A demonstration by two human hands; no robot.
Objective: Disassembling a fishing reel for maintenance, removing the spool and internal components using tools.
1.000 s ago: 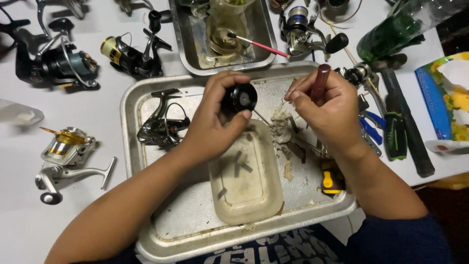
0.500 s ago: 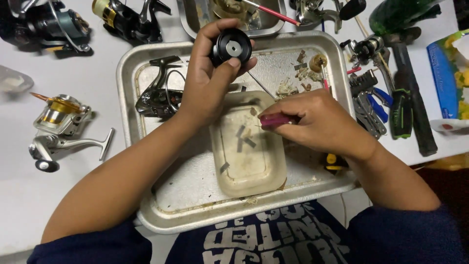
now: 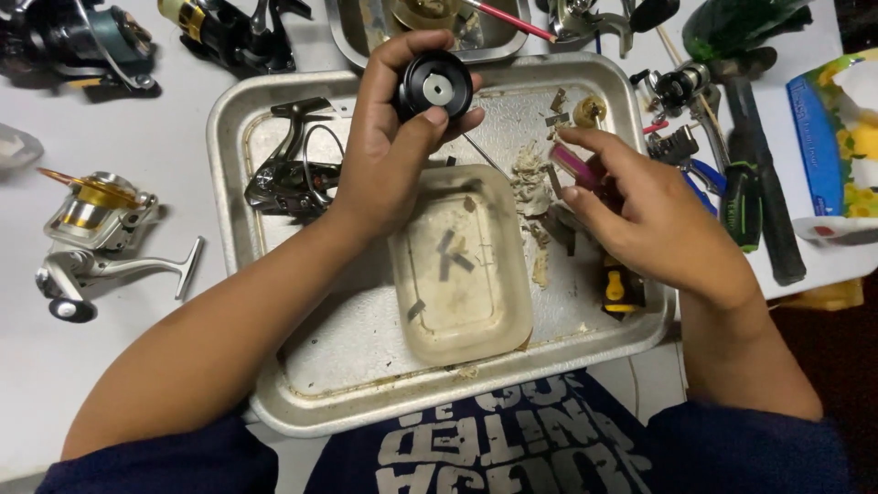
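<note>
Your left hand (image 3: 393, 155) fingers are closed round the black reel spool (image 3: 434, 84), held up over the far side of the metal tray (image 3: 366, 384). Right hand (image 3: 640, 215) pinches a maroon tool handle (image 3: 574, 166) just right. Looks like cleaning; next, bring tool to spool.

Single head view, worn by person, looking steeply down, close over metal tray (image 3: 274, 384) on white table (image 3: 110, 366). Person's chest at near edge, reels far left, tools far right.
</note>
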